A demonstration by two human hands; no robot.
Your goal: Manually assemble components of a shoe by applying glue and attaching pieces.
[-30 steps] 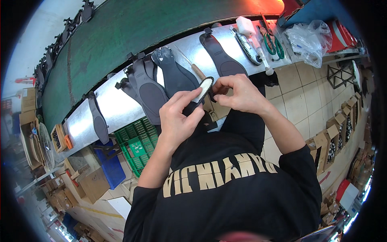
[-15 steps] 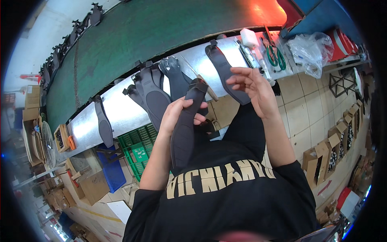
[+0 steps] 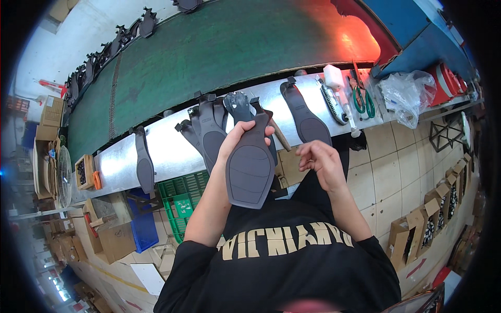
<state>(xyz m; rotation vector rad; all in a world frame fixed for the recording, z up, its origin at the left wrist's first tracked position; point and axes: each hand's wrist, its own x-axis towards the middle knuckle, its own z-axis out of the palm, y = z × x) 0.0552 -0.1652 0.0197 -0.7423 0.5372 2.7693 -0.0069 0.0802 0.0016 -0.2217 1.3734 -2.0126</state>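
Observation:
My left hand (image 3: 236, 140) grips a dark grey shoe sole (image 3: 251, 172) near its narrow end. The broad, grooved face points up and lies above my lap. Just right of it, my right hand (image 3: 323, 163) hovers with loosely bent fingers and nothing visible in them. Beyond that hand, another dark shoe sole (image 3: 307, 120) lies on the metal bench strip (image 3: 175, 141). Several more soles (image 3: 212, 136) overlap on the bench behind my left hand, beside a black, white-scuffed form (image 3: 238, 103). A wooden handle (image 3: 281, 136) juts out, partly hidden by the held sole.
A green conveyor belt (image 3: 209, 49) runs behind the bench. Green-handled scissors (image 3: 364, 101), a brush (image 3: 333, 104) and a clear plastic bag (image 3: 404, 96) lie at the right. One sole (image 3: 145, 164) sits farther left, near a green crate (image 3: 180, 190). Cardboard boxes (image 3: 409, 235) line the floor.
The held sole has turned so its broad face shows fully. My right hand has moved down toward me, and its fingers are more bent. The view has shifted slightly.

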